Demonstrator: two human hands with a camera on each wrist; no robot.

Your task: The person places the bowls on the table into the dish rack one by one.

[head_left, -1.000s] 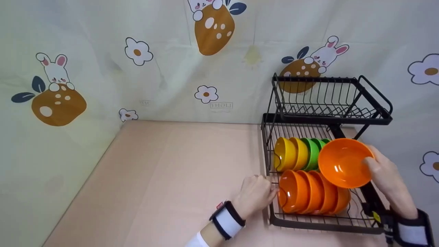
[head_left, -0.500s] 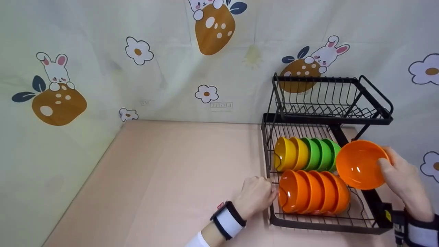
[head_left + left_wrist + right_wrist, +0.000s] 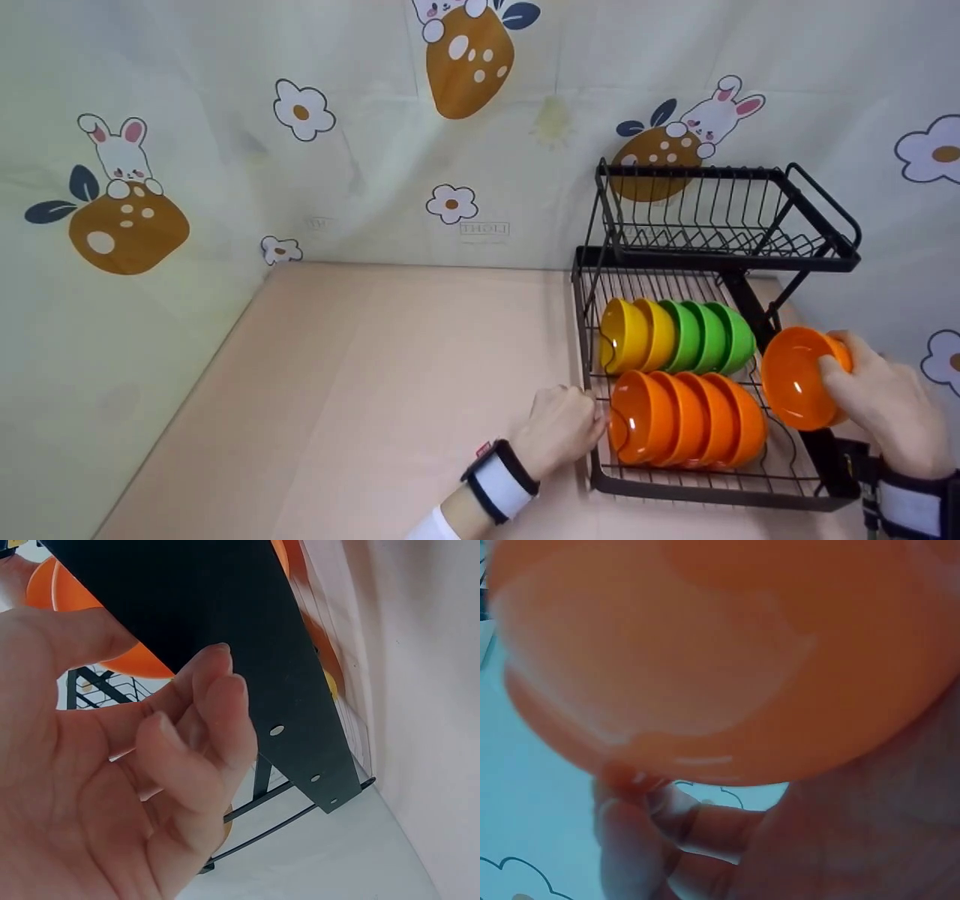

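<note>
My right hand [image 3: 892,401] pinches an orange bowl [image 3: 802,379] by its rim, thumb inside and fingers outside. The bowl hangs tilted over the right edge of a black two-tier dish rack [image 3: 720,491]; its glossy inside [image 3: 720,637] fills much of the right wrist view. My left hand [image 3: 561,421] holds the rack's left edge. In the left wrist view the thumb passes behind the black side panel [image 3: 225,630], with curled fingers [image 3: 187,757] outside it. Several orange bowls [image 3: 686,420] stand nested on edge in the lower tier's front row.
Behind that row stand two yellow bowls [image 3: 634,337] and several green bowls [image 3: 709,337]. The upper tier [image 3: 727,259] rises at the back, before a patterned cloth [image 3: 375,150]. A pinkish tabletop [image 3: 360,390] spreads to the rack's left.
My right hand has carried the orange bowl to the right and slightly nearer, turning it more sideways and uncovering the green bowls. The left hand stays at the rack's edge.
</note>
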